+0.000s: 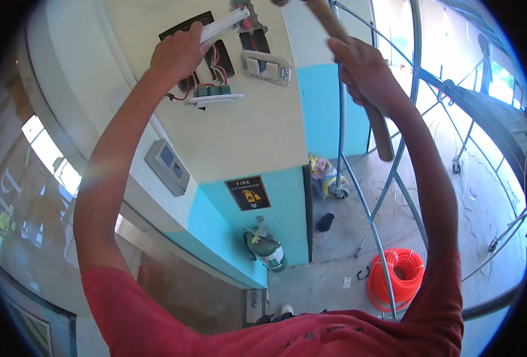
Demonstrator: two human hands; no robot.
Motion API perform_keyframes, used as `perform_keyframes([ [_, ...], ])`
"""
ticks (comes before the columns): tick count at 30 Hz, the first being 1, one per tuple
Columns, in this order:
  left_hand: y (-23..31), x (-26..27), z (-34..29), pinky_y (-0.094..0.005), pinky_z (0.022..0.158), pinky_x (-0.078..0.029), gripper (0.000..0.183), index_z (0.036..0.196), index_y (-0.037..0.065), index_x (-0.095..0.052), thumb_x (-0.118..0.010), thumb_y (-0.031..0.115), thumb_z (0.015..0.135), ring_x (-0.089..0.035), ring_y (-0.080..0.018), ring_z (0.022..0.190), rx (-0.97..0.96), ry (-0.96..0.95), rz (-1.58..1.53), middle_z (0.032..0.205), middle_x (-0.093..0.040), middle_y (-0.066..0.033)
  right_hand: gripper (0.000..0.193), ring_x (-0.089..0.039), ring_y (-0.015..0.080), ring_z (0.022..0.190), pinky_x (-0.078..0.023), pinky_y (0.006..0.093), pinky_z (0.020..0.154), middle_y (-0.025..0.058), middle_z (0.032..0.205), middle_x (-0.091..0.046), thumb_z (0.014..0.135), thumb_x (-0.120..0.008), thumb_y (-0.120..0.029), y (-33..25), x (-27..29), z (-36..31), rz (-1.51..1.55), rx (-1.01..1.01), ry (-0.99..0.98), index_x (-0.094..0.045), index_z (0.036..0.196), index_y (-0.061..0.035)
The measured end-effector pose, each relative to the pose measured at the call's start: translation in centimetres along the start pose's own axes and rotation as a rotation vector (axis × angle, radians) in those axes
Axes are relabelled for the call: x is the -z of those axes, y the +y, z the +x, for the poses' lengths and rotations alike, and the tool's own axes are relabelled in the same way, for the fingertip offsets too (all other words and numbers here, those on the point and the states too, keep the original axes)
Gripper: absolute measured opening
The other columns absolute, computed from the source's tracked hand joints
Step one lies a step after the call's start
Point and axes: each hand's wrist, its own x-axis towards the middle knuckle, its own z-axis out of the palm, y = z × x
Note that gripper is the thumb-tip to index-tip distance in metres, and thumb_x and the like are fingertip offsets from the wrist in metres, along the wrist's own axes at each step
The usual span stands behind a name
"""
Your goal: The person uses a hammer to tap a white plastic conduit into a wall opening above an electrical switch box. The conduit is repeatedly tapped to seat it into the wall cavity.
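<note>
Head view: the left hand grips a white chisel-like bar set against the broken wall opening above the switch plate. The right hand is wrapped round a wooden hammer handle, raised to the right. Short, square blows would probably spare the loose wires just below.

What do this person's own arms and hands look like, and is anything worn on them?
Both arms are bare from the upper arm to the fingers. The left hand and the right hand wear no gloves, and no watch, ring or band shows. A red short-sleeved shirt covers the shoulders, and its sleeves end on the upper arms.
</note>
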Motion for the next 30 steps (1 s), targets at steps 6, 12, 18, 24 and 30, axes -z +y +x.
perform_keyframes([
  [6, -0.2, 3.7, -2.5, -0.0283, 0.041, -0.040, 0.041, 0.090, 0.003, -0.050, -0.055, 0.043, 0.088, -0.048, -0.0114, 0.045, 0.414, -0.101, -0.981, 0.060, -0.050, -0.0032, 0.021, -0.042, 0.0056, 0.043, -0.035, 0.0228, 0.038, -0.0022, 0.057, -0.046, 0.092, -0.053, -0.026, 10.6, 2.0, -16.4, 0.178, -0.246, 0.128, -0.049, 0.089, -0.0060],
  [12, 6.3, 0.5, -15.7, -0.0223, 0.033, -0.033, 0.029, 0.091, 0.006, -0.047, -0.051, 0.035, 0.092, -0.042, -0.0069, 0.040, 0.559, -0.147, -1.532, 0.058, -0.044, 0.0003, 0.024, -0.047, 0.0148, 0.057, -0.040, 0.0342, 0.051, 0.0059, 0.064, -0.050, 0.084, -0.057, -0.016, 25.0, 0.6, -38.8, -0.156, -0.917, 0.294, -0.055, 0.089, 0.0068],
  [18, 23.8, -11.3, -43.2, -0.0289, 0.038, -0.039, 0.029, 0.086, 0.005, -0.053, -0.056, 0.034, 0.089, -0.051, -0.0095, 0.048, 1.275, -0.638, -1.168, 0.057, -0.049, 0.0004, 0.012, -0.047, 0.0203, 0.035, -0.037, 0.0352, 0.033, 0.0073, 0.049, -0.046, 0.078, -0.048, -0.010, 36.4, -0.2, -53.9, -0.008, -1.540, 0.136, -0.051, 0.072, -0.0001],
  [24, 38.5, -10.7, -56.5, -0.0401, 0.062, -0.048, 0.044, 0.096, 0.001, -0.057, -0.060, 0.043, 0.083, -0.062, -0.0277, 0.068, 1.118, -1.117, -1.127, 0.075, -0.062, -0.0128, 0.030, -0.045, 0.0149, 0.036, -0.036, 0.0308, 0.033, 0.0008, 0.047, -0.044, 0.085, -0.055, -0.029, 43.4, 2.5, -52.3, -0.087, -1.020, -0.239, -0.049, 0.065, -0.0080],
  [30, 36.9, -7.2, -48.1, -0.0384, 0.075, -0.047, 0.048, 0.106, 0.004, -0.055, -0.066, 0.041, 0.078, -0.060, -0.0253, 0.085, 1.106, -0.965, -1.237, 0.090, -0.062, -0.0147, 0.011, -0.054, 0.0180, 0.044, -0.044, 0.0334, 0.038, 0.0084, 0.057, -0.053, 0.076, -0.054, -0.005, 37.8, 1.2, -38.1, 0.169, -1.173, -0.240, -0.054, 0.082, 0.0040],
])
